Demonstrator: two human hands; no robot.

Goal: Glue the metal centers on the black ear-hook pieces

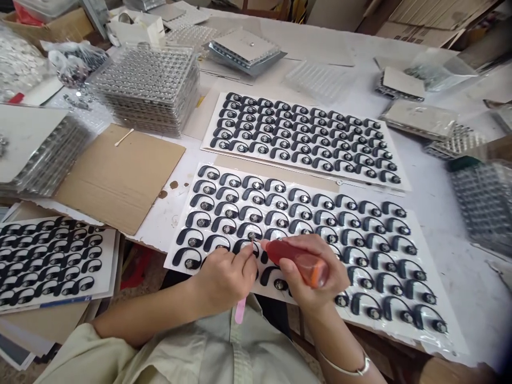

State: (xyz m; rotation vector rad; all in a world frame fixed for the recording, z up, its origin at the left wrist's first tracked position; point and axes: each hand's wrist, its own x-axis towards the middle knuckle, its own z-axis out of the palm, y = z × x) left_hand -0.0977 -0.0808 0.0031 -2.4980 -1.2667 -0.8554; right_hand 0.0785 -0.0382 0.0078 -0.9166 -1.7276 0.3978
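Note:
Rows of black ear-hook parts with round metal centres lie on a white backing sheet point(304, 213) right in front of me. My left hand point(224, 277) is shut on a thin pink-handled stick point(240, 310), whose fine tip touches a part point(252, 236) in the sheet's middle. My right hand point(310, 266) grips a translucent red squeeze bottle point(298, 261) with an orange end. Its narrow nozzle points left, close to that same part. Both hands hide several parts beneath them.
A second sheet of parts point(304, 138) lies farther up, and a third point(52, 261) lies at the left. A cotton swab point(124, 137) rests on brown cardboard point(120, 176). Stacked clear trays of small metal pieces point(146, 88) stand at the back left.

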